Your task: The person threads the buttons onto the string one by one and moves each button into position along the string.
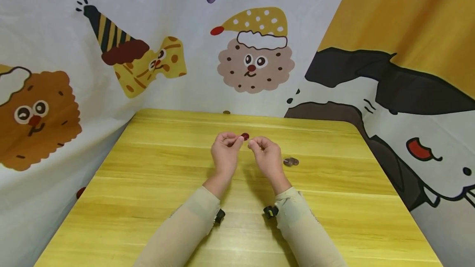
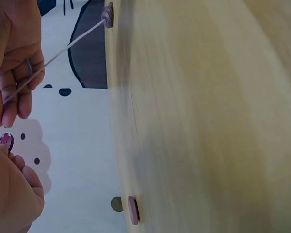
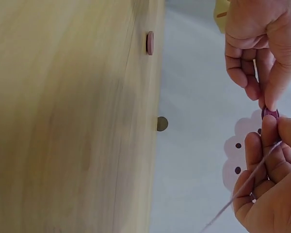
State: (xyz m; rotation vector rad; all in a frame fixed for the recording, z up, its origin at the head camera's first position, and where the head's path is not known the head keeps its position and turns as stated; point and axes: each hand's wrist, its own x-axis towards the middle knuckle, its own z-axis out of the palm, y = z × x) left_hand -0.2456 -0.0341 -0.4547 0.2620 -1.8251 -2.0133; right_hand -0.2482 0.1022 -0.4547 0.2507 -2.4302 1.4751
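Observation:
My left hand (image 1: pixel 225 153) pinches a dark red button (image 1: pixel 245 136) above the table, between thumb and forefinger. Close by on its right, my right hand (image 1: pixel 269 158) pinches a thin pale cord (image 2: pixel 63 51) near the button. In the right wrist view the right fingertips are right at the button's edge; whether the cord's tip passes through a hole cannot be told. From the right hand the cord slants down to a small cluster of brownish buttons (image 1: pixel 291 162) lying on the table to the right.
Another pinkish button (image 3: pixel 150 43) lies on the wooden table (image 1: pixel 156 201), seen in both wrist views. A cloth printed with cartoon figures (image 1: pixel 193 94) hangs behind and beside the table. Each sleeve carries a small black wrist camera (image 1: pixel 271 211).

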